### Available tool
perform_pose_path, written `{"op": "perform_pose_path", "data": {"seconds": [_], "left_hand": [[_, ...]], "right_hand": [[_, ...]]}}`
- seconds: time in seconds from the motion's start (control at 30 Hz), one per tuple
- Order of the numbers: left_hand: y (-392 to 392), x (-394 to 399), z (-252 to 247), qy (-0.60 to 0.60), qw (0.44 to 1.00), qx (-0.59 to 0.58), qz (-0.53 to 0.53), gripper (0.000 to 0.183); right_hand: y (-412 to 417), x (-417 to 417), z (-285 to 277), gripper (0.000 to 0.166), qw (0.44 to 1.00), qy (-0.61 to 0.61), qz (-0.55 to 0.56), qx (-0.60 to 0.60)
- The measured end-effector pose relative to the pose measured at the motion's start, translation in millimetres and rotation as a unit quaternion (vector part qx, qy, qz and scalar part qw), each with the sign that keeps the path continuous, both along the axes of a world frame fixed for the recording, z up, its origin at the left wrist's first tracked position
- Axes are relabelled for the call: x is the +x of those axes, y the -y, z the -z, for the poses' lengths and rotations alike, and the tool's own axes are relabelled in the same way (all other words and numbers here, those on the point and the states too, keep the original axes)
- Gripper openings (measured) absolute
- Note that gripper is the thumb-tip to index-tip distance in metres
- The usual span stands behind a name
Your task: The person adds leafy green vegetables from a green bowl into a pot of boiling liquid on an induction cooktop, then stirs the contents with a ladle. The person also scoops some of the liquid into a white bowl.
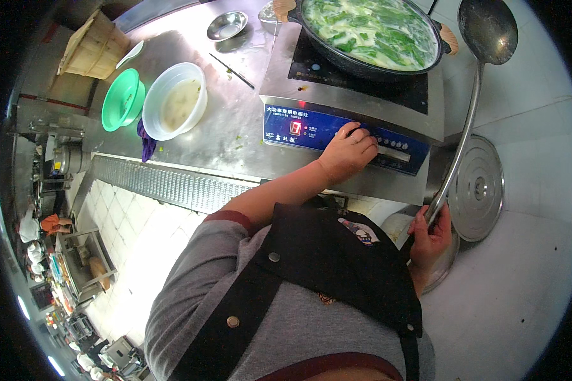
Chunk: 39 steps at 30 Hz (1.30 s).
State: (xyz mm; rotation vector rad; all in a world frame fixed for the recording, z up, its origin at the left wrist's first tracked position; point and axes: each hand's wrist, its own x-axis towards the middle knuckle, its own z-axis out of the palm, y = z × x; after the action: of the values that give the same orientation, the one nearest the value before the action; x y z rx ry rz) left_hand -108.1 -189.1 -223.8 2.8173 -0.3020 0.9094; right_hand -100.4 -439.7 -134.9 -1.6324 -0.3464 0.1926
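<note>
My left hand is at the blue control panel of an induction cooker, with its fingers closed around a dark control knob that they mostly hide. A red digit glows on the panel. On the cooktop stands a black two-handled pot with wooden grips, full of leafy greens in whitish, foamy liquid. My right hand, low at the right, grips the handle of a long metal ladle. The ladle's bowl is raised to the right of the pot.
Left on the steel counter are a white basin of cloudy liquid, a green basin, a purple cloth, a black stick and a metal bowl. Round metal lids lean at the right wall. Several people are far left.
</note>
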Motion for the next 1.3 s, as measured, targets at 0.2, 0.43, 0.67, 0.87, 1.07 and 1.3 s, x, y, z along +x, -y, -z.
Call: {"op": "perform_pose_path", "data": {"seconds": [0.2, 0.43, 0.67, 0.87, 1.07, 1.3], "left_hand": [[4.5, -7.3, -7.8, 0.042, 0.996, -0.072, 0.004, 0.030], [15.0, -33.1, 5.2, -0.020, 0.995, -0.013, 0.096, 0.015], [8.7, -7.6, -8.8, 0.002, 0.998, -0.050, -0.028, 0.034], [-2.1, -0.9, 10.8, -0.004, 0.999, -0.021, -0.032, 0.037], [-5.1, -15.3, -1.8, 0.002, 0.997, -0.070, -0.031, 0.037], [10.1, -58.8, 9.2, -0.038, 0.991, -0.045, 0.116, 0.024]], "right_hand": [[-2.4, 2.4, 4.8, 0.049, 1.000, -0.014, -0.008, 0.011], [-2.2, 4.0, 6.5, 0.051, 1.000, -0.022, 0.003, 0.004], [-2.9, 3.3, 3.1, 0.050, 1.000, -0.019, 0.000, -0.020], [0.9, 5.0, 4.3, 0.053, 0.999, -0.023, 0.000, -0.026], [1.0, 4.6, 7.6, 0.053, 1.000, -0.017, -0.006, -0.006], [-2.8, 4.9, 5.6, 0.052, 0.999, -0.035, -0.024, 0.015]]}}
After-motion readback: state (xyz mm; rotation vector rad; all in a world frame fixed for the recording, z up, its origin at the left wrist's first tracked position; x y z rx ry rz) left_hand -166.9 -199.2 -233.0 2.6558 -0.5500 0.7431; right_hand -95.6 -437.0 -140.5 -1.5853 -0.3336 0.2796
